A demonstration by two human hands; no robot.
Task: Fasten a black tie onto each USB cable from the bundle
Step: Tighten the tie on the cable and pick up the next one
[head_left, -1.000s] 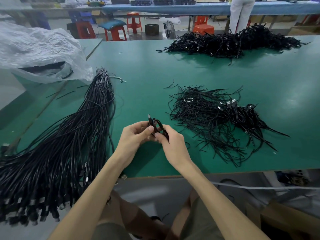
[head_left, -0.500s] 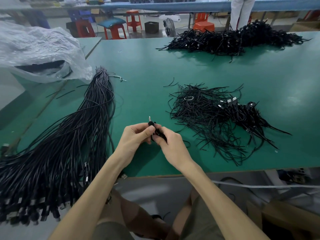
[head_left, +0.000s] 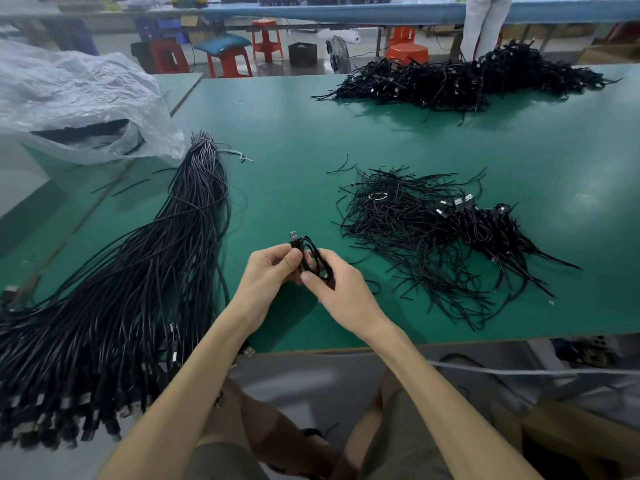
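Head view: the only view, looking down past two bare forearms onto a green tabletop (head_left: 294, 133).
Left hand (head_left: 270, 271): fingers were curled round a coiled USB cable (head_left: 313, 259), with the thumb pressed on the loops just under the plug.
Right hand (head_left: 341, 292): gripped the same coil from the other side, thumb and fingers closed on its lower loops.
USB cable: wound into a small black coil and held between the two hands, just above the near part of the tabletop. Its metal plug (head_left: 294, 234) stuck up from the top of the coil.
Tie on the coil: I could not tell whether one was round it, as the fingers covered the middle.
Bundle (head_left: 121, 306): a long, thick sheaf of black cables lay left of the hands. It was narrow at the far end and fanned wide toward the near edge, where the plug ends hung over.
Black ties (head_left: 391, 233): a loose, tangled pile lay on the tabletop right of the hands, near them but apart.
Coiled cables (head_left: 491, 230): a few with silver plugs lay against the right side of the tie pile.
Far heap (head_left: 467, 77): a big dark mound of cables sat at the far edge of the tabletop, well apart from the rest.
Plastic bag (head_left: 76, 98): clear and crumpled, it sat at the far left beside the bundle's narrow end, with dark cables showing inside.
Background: red stools (head_left: 230, 62) stood beyond the tabletop, and a person's white trouser legs (head_left: 485, 26) showed beyond the far heap.
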